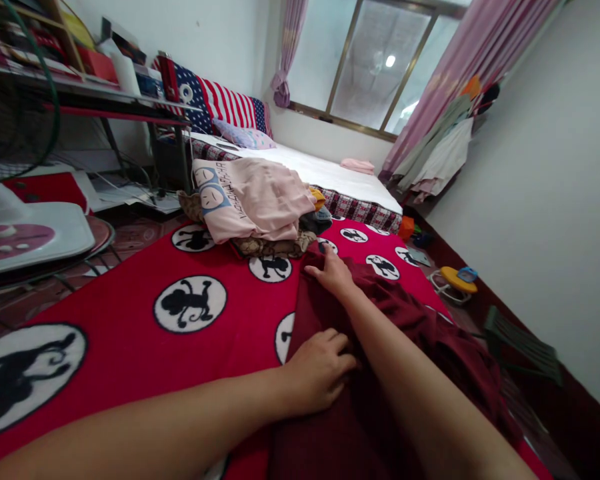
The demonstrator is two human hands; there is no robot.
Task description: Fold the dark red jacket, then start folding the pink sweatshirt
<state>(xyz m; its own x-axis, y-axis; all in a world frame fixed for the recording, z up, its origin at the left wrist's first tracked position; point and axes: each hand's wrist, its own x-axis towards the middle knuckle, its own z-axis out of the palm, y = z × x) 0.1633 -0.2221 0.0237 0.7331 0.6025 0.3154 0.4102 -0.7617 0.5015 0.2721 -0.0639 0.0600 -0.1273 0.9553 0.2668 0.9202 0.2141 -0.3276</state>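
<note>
A dark red garment [305, 427] is spread over the red blanket [130, 293], flat on its left part and rumpled to the right. My left hand [320, 370] is on its near part, fingers curled into the cloth. Farther up, my right hand [334, 272] lies on the garment's far end, thumb stretched out to the side and fingers extended. Just beyond my right hand is a pile of clothes with a pale pink printed shirt [265, 197] on top. Patterned brown cloth [275, 247] shows beneath that shirt.
A bed with a white sheet [310, 163] stands under the window. At the left are a cluttered desk [95, 97] and a white fan base [35, 233]. Along the right wall stand a yellow-seated stool [457, 280] and a dark green folding stool [523, 347]; clothes [443, 153] hang above.
</note>
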